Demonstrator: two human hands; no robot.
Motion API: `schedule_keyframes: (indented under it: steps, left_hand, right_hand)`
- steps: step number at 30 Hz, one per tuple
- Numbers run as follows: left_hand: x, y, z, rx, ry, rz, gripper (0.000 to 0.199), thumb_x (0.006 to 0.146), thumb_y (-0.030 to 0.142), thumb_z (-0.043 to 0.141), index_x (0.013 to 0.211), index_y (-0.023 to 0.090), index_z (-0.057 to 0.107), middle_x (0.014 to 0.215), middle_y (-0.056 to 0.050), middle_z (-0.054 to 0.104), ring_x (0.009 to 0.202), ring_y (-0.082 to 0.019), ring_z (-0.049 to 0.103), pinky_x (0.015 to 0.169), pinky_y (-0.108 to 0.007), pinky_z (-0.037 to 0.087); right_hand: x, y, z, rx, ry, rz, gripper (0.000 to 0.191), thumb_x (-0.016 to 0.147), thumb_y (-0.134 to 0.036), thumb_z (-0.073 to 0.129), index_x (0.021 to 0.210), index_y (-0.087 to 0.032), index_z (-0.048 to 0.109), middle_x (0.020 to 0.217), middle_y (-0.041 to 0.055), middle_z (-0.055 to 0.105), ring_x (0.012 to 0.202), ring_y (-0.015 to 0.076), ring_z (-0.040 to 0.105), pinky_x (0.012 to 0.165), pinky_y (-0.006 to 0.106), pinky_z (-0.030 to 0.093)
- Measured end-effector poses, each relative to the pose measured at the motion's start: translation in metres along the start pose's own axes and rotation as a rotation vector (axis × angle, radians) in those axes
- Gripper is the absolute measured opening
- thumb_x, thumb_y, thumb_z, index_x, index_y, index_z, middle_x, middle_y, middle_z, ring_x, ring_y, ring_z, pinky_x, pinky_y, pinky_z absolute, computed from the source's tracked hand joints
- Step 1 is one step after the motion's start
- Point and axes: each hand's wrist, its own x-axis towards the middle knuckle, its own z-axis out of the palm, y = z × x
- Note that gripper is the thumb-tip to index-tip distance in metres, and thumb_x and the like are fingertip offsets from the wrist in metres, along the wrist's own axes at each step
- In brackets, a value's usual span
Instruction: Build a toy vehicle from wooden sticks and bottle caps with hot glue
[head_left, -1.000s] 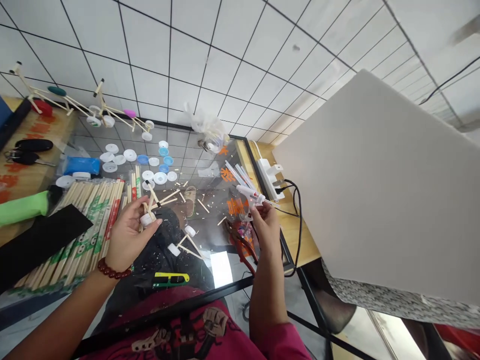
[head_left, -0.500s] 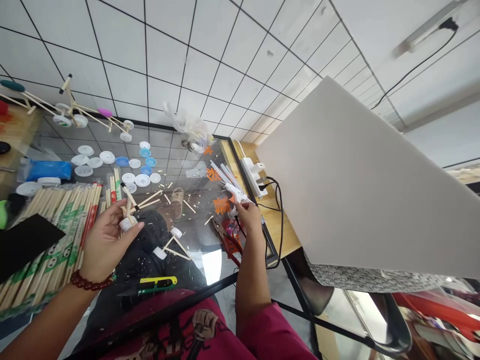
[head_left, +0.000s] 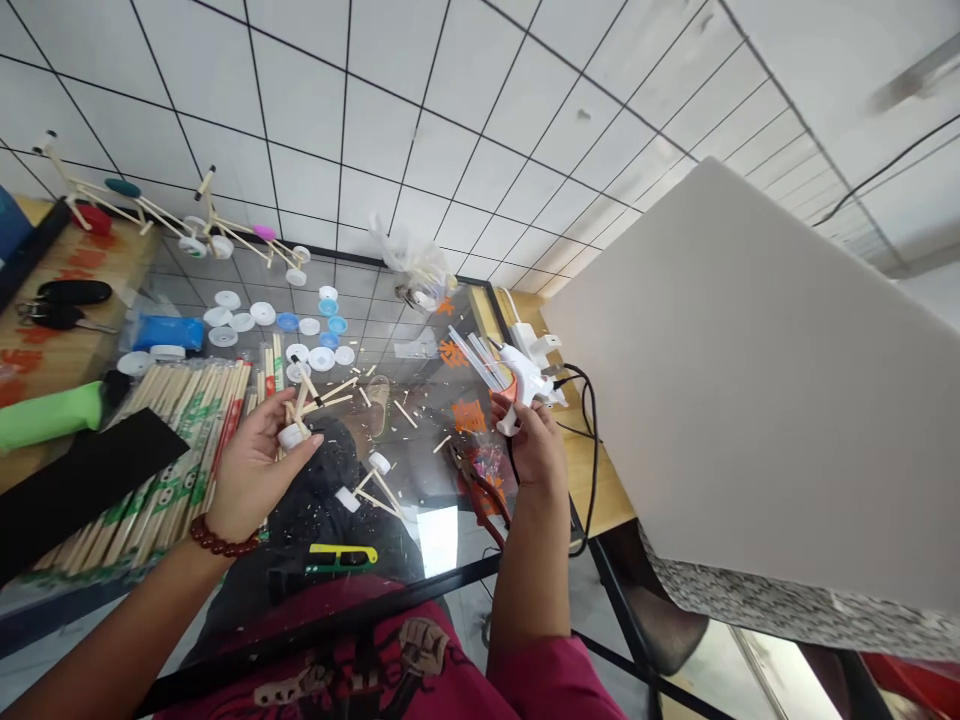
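Note:
Between its thumb and fingers, my left hand [head_left: 259,465] holds a small stick model [head_left: 301,400] with black tips and a white cap at its base. My right hand [head_left: 534,440] grips a white glue gun [head_left: 523,380] with an orange trigger, its nozzle pointing up and left over clear glue sticks [head_left: 480,360]. Another stick frame with white cap wheels [head_left: 369,484] lies on the glass table between my hands. White and blue bottle caps [head_left: 262,313] sit beyond my left hand, and small stick scraps are scattered near them.
Packed chopsticks [head_left: 172,450] and a black sheet [head_left: 97,495] lie at left. A yellow-green cutter [head_left: 341,557] is near the front edge, red-handled pliers [head_left: 480,490] beside my right forearm. A power strip [head_left: 534,345], black cable and large pale panel [head_left: 750,400] stand right.
My right hand has lifted the glue gun off its place by the power strip and turned it. The view has shifted left; my left hand still holds the stick model.

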Motion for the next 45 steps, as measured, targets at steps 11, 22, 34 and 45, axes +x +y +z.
schedule_keyframes:
  steps: [11, 22, 34, 45]
  left_hand:
    - [0.021, -0.001, -0.007, 0.141, -0.034, 0.078, 0.074, 0.074, 0.042, 0.085, 0.141, 0.022, 0.06, 0.132, -0.013, 0.071, 0.123, -0.03, 0.069, 0.108, -0.048, 0.055]
    - [0.017, -0.008, 0.002, 0.111, -0.078, 0.015, 0.077, 0.076, 0.045, 0.084, 0.144, 0.02, 0.058, 0.144, -0.016, 0.067, 0.134, -0.033, 0.064, 0.115, -0.049, 0.051]
    - [0.014, -0.005, 0.002, 0.257, -0.065, 0.075, 0.071, 0.079, 0.043, 0.082, 0.143, 0.024, 0.061, 0.142, -0.01, 0.07, 0.136, -0.034, 0.062, 0.116, -0.048, 0.051]
    - [0.01, 0.012, 0.007, -0.263, -0.076, -0.239, 0.071, 0.07, 0.045, 0.092, 0.132, 0.021, 0.065, 0.124, -0.012, 0.077, 0.124, -0.034, 0.07, 0.111, -0.052, 0.055]
  right_hand:
    - [-0.035, -0.002, 0.059, -0.363, -0.197, -0.416, 0.036, 0.098, -0.048, 0.058, 0.121, -0.021, 0.065, 0.095, 0.0039, 0.073, 0.08, 0.019, 0.064, 0.074, 0.031, 0.053]
    - [-0.041, 0.023, 0.06, -0.795, -0.407, -0.606, 0.037, 0.104, -0.036, 0.047, 0.135, -0.019, 0.058, 0.117, 0.0176, 0.076, 0.099, 0.0315, 0.073, 0.082, 0.044, 0.058]
    - [-0.042, 0.026, 0.065, -0.801, -0.416, -0.557, 0.037, 0.103, -0.036, 0.048, 0.136, -0.019, 0.056, 0.108, 0.0159, 0.075, 0.09, 0.0313, 0.073, 0.078, 0.044, 0.058]
    - [-0.051, 0.011, 0.061, -0.508, -0.31, -0.543, 0.03, 0.106, -0.044, 0.046, 0.124, -0.024, 0.06, 0.099, 0.0084, 0.073, 0.088, 0.0246, 0.07, 0.079, 0.037, 0.056]
